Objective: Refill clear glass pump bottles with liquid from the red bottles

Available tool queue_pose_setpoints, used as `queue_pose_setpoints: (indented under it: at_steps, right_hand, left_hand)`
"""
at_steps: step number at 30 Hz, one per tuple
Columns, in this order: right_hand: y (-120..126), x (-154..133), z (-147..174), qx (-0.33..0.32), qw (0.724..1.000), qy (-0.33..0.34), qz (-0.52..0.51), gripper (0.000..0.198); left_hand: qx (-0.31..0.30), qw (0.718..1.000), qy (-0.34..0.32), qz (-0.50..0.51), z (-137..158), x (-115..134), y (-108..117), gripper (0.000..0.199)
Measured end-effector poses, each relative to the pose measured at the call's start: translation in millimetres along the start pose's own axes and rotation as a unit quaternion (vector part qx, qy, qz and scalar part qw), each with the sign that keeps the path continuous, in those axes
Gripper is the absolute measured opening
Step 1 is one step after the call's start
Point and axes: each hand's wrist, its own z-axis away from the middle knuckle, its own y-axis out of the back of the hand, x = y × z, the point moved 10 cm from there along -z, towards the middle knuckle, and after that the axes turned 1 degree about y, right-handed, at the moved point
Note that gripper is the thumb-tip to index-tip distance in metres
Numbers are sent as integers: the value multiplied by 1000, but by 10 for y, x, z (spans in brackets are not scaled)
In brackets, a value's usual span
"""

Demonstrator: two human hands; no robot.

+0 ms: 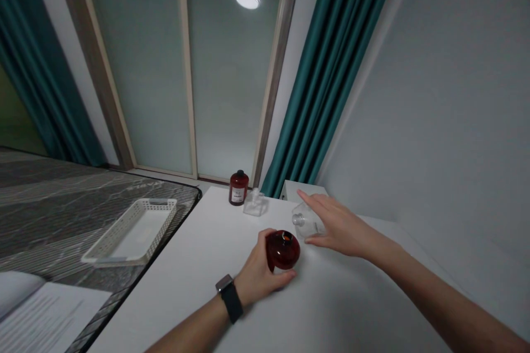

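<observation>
My left hand (263, 267) is wrapped round a dark red glass bottle (285, 251), whose open neck faces up toward me. A clear bottle (306, 220) is right beside it, between the spread thumb and fingers of my right hand (337, 223). Those fingers are stretched out, and part of the clear bottle is hidden behind them. Farther back on the white table (199, 265) stands another dark red bottle (238, 190) with a black cap and a white label. Touching or close to it is a second clear bottle (255, 204), with squarish sides.
To the left, a white perforated basket (157, 231) and an open book (53, 314) lie on a grey marble-patterned surface (62, 204) with a dark edge. A white cabinet (308, 185) stands behind the table. Beyond are green curtains (323, 77) and frosted sliding doors (232, 94).
</observation>
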Motion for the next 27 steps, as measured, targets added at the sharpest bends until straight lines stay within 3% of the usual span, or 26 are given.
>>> queue_pose_setpoints:
  at_steps: [5, 8, 11, 17, 20, 27]
  right_hand:
    - [-338, 395, 269, 84, 977, -130, -148, 100]
    - [-563, 534, 402, 134, 945, -194, -228, 91]
    - [-783, 630, 480, 174, 906, -240, -303, 69]
    - [-1145, 791, 551, 244, 816, -275, -446, 56]
    - [-1200, 856, 610, 282, 776, -308, -472, 56]
    - [-1208, 834, 539, 291, 734, -320, -524, 55]
  left_hand:
    - [6, 1000, 19, -15, -18, -43, -25, 75]
    - [6, 999, 29, -25, -29, -54, -37, 75]
    - [-2, 999, 32, -25, -41, -50, -57, 74]
    - [-18, 999, 39, -30, -49, -84, -106, 73]
    - [-18, 998, 46, -27, -57, -126, -128, 75]
    - [-17, 997, 72, -17, -74, -163, -169, 77]
